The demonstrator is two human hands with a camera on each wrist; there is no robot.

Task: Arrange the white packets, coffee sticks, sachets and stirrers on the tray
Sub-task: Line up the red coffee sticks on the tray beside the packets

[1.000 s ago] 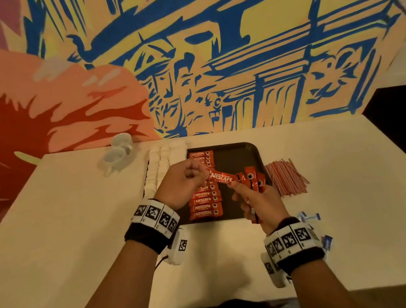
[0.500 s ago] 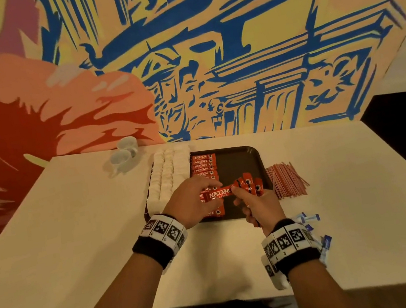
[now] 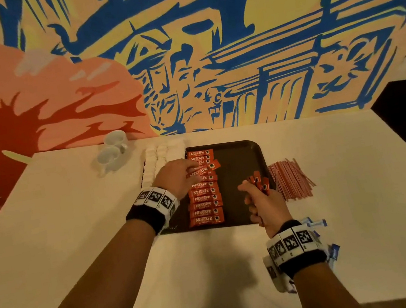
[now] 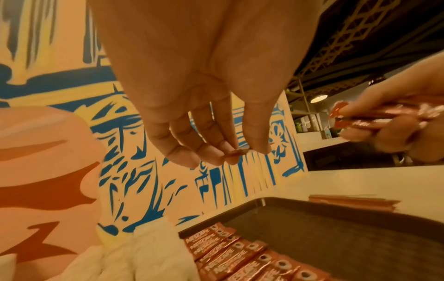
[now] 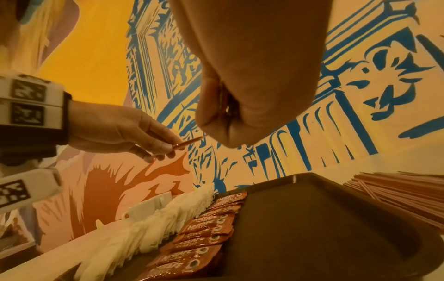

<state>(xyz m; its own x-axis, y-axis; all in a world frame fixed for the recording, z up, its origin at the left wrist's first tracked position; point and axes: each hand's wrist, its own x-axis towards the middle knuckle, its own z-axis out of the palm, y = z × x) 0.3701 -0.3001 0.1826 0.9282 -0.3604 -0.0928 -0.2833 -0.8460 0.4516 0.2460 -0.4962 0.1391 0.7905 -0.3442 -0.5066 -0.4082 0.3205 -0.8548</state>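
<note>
So the left hand [image 3: 176,178] pinches one coffee stick [image 3: 203,169] over the column of about ten sticks on the dark tray [image 3: 240,158], the right hand [image 3: 264,201] clutches a small bunch at 3 o'clock, stirrers [image 3: 291,179] and two white cups [image 3: 112,152] sit on the desk [image 3: 75,227].

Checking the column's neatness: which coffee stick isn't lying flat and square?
The coffee stick pinched by the left hand: tilted above the column; the others lie flat, parallel.

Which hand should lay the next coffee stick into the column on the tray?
Left. The left hand already pinches a coffee stick over the column; the right hand grips the spare bundle.
</note>
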